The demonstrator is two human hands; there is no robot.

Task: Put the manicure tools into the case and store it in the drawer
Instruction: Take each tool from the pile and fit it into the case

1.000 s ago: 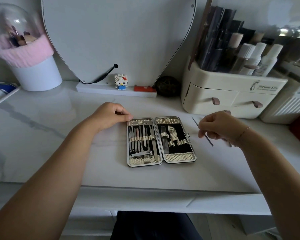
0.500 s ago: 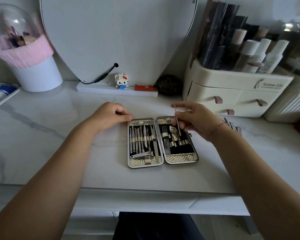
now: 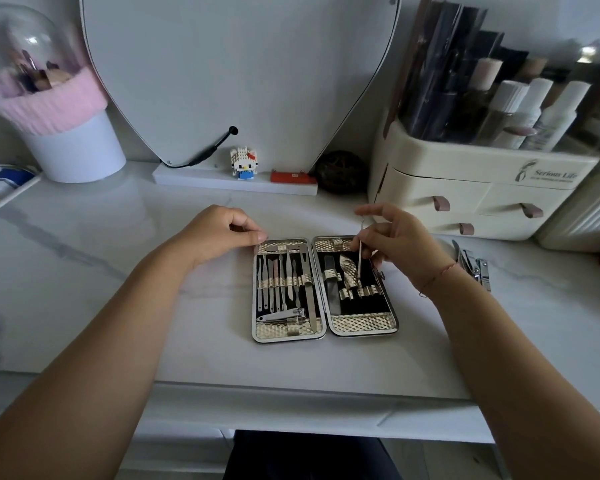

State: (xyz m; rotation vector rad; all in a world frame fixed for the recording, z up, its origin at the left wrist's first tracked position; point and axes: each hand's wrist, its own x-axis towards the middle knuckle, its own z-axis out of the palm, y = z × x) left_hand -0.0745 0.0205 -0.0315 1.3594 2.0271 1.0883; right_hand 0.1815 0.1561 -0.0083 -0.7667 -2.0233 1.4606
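- The case (image 3: pixel 361 323) lies open near us.
- Our right hand (image 3: pixel 399 237) pinches a thin metal tool (image 3: pixel 360 258) upright over its right half; the tool's lower tip is hard to make out.
- Our left hand (image 3: pixel 219 233) has curled fingers at the far-left corner; we cannot tell whether they grip it.
- Blurred clippers (image 3: pixel 473 266) lie farther right.

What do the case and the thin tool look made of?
The case: shiny silver rim suggests metal; the gold embossed lining looks like faux leather, unsure. The thin tool: polished steel, probably, from its bright silver glint.
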